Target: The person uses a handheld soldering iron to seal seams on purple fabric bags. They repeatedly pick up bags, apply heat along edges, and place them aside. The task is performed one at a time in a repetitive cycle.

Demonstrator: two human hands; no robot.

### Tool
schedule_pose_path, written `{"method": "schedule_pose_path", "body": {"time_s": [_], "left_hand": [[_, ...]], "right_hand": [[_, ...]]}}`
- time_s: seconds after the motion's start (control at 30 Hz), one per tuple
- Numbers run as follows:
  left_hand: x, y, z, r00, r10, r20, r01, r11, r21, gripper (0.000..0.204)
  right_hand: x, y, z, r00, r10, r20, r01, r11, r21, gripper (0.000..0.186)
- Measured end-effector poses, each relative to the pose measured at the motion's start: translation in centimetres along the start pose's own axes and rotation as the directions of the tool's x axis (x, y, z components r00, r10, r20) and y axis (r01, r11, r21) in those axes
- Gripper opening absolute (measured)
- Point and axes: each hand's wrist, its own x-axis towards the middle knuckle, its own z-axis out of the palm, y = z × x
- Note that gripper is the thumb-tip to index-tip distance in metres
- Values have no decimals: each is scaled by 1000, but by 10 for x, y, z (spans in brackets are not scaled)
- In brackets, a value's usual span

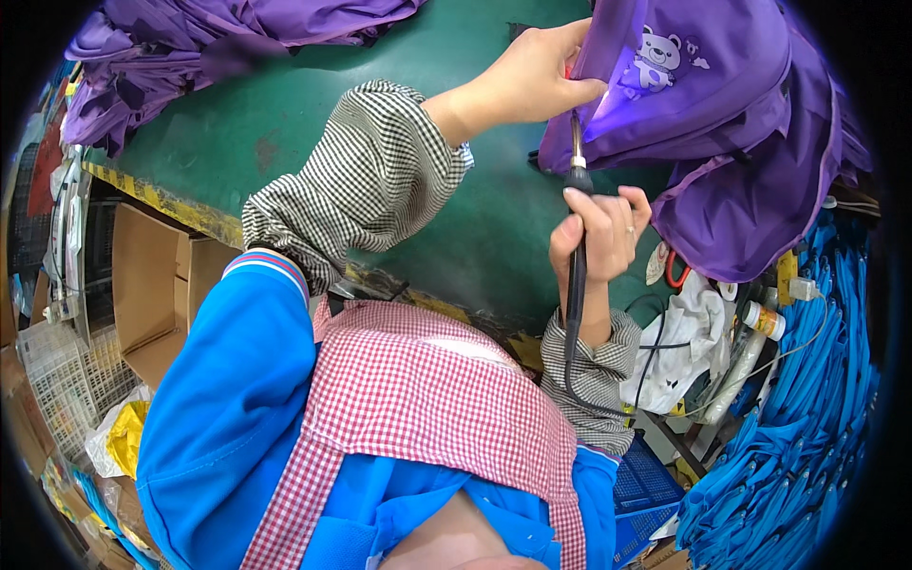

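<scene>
My left hand (pixel 540 74) pinches the edge of a purple fabric piece (pixel 722 76) printed with a white cartoon bear, at the top right of the worktable (pixel 446 218). My right hand (pixel 598 233) grips a soldering-iron-like tool (pixel 579 169), with a black handle, a metal shaft and a cable hanging from it. The metal tip rises to the fabric just below my left hand's fingers, where a violet glow lights the cloth. Whether the tip touches the cloth I cannot tell.
Piled purple fabric (pixel 171 57) lies top left. At right are red-handled scissors (pixel 676 270), a white cloth (pixel 684 342), a bottle (pixel 765 321) and hanging blue straps (pixel 798 418). A cardboard box (pixel 152 285) stands beyond the table's striped edge; a blue crate (pixel 646 484) sits lower right.
</scene>
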Motion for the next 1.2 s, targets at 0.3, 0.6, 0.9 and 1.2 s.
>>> {"method": "schedule_pose_path", "body": {"time_s": [0.3, 0.6, 0.9, 1.2], "left_hand": [[-40, -6, 37, 978, 141, -153, -94, 956, 277, 56], [180, 64, 55, 747, 514, -421, -357, 845, 399, 14], [341, 111, 269, 977, 86, 193, -179, 823, 538, 23], [287, 43, 169, 731, 682, 39, -612, 629, 479, 63]], "right_hand": [[12, 42, -6, 883, 409, -229, -412, 911, 39, 20], [42, 44, -80, 853, 131, -504, -53, 985, 167, 26], [-1, 44, -126, 809, 424, -408, -499, 862, -92, 16], [1, 46, -101, 763, 500, -409, -496, 859, 126, 16]]}}
